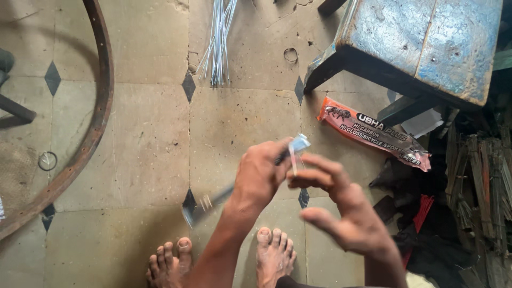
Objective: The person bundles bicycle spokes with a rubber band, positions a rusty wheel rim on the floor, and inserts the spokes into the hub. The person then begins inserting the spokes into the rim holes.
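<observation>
A blurred metal tool point(213, 201) with a long shaft is gripped in the fist of the left hand point(260, 176), its lower end slanting down toward the floor above the bare feet point(224, 260) and its pale upper tip showing past the knuckles. A small thin pale piece point(293, 160) is pinched between the thumb and forefinger of the right hand point(344, 213), just beside that tip; the other fingers of that hand are spread loosely. Open tiled floor point(144, 138) lies ahead and to the left, bounded at the far left by a rusty curved wheel rim point(98, 101). A bundle of thin metal spokes point(217, 42) is laid at the top. To the right, a long orange packet point(373, 133) with dark lettering is seen lying slantwise, partly under a worn blue wooden stool point(421, 42)
</observation>
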